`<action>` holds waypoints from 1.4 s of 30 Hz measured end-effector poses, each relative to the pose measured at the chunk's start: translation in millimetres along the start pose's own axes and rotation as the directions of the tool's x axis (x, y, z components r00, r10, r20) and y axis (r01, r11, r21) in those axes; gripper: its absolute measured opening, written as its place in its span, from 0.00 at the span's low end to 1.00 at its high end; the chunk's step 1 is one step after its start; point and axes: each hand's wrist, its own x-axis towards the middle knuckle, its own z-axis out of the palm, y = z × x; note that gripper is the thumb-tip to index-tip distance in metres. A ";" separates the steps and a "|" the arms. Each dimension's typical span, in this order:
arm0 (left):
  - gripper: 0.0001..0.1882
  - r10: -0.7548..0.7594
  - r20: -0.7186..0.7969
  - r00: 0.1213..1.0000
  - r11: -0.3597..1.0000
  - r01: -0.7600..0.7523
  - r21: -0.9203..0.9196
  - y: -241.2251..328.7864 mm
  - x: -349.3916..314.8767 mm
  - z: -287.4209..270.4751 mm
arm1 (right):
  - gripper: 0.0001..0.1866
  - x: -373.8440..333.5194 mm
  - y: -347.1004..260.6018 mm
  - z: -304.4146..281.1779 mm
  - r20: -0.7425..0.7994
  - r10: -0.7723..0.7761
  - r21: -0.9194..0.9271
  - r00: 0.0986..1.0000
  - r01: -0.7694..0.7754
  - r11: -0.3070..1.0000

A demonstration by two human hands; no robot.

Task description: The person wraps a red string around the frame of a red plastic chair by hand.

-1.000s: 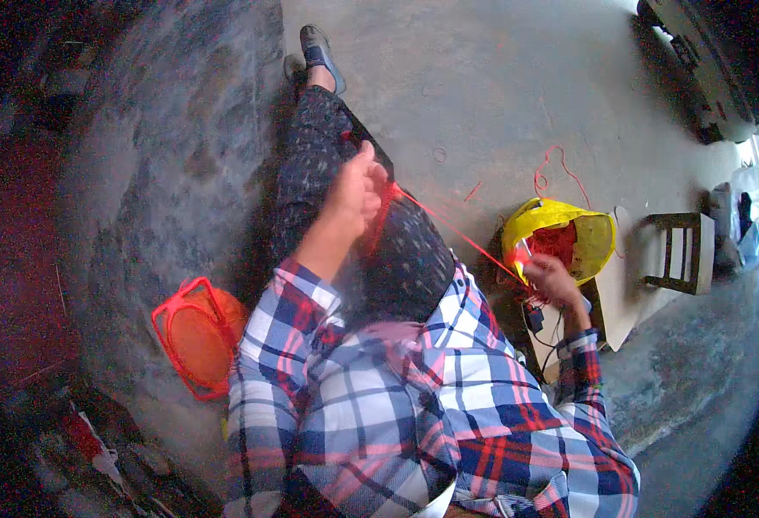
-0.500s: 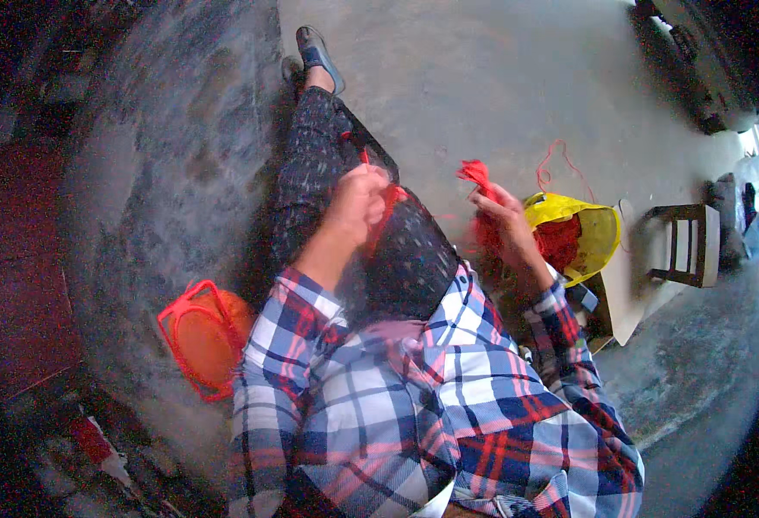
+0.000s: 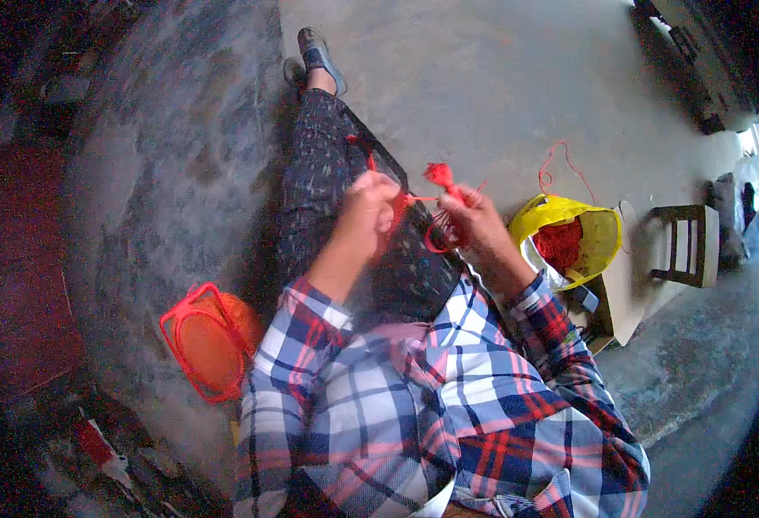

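Note:
Over my lap, my left hand is closed on a red corded piece, with a short red end standing up above its fingers. My right hand pinches a small bundle of red cord, whose bunched end sticks out past the fingertips. A thin strand of red cord stretches between the two hands, and a loop hangs below the right one. The part inside the left fist is mostly hidden.
Right of my right hand, a yellow container lies tipped, holding tangled red cord; one strand trails onto the floor. Beyond are a cardboard box and a wooden stool. An orange-red basket sits beside my left elbow.
My right hand has moved left with the cord bundle, closer to my left hand. A strand now shows between them. The left hand has shifted slightly right.

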 end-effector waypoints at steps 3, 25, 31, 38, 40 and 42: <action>0.08 0.185 -0.068 0.980 0.958 -0.165 0.237 15.1 -14.4 10.1 | 0.14 0.0 -28.6 -6.2 -0.151 -0.121 -0.245 0.981 0.082 0.966; 0.10 0.417 0.064 0.906 0.805 -0.402 0.437 -18.5 -5.8 -3.4 | 0.16 27.8 -1.4 -2.7 0.084 -0.483 -0.603 0.871 0.431 0.672; 0.11 0.414 0.135 0.900 0.658 -0.399 0.638 -31.4 -1.6 -19.3 | 0.10 -71.9 -75.9 -70.2 -0.235 -0.359 0.454 0.903 0.429 0.781; 0.10 0.378 0.158 0.912 0.694 -0.392 0.604 -27.8 -3.6 -11.3 | 0.05 -88.1 -62.0 -155.7 -0.638 -0.343 0.191 0.690 0.573 0.797; 0.10 0.356 0.174 0.918 0.728 -0.389 0.565 -28.3 -5.0 -11.5 | 0.06 -59.4 -47.7 -103.3 -0.553 -0.281 0.130 0.784 0.415 0.901; 0.09 0.363 0.165 0.917 0.709 -0.387 0.589 -25.5 -7.1 -9.8 | 0.15 -36.0 -33.7 -56.5 -0.238 -0.249 -0.072 0.939 0.239 0.968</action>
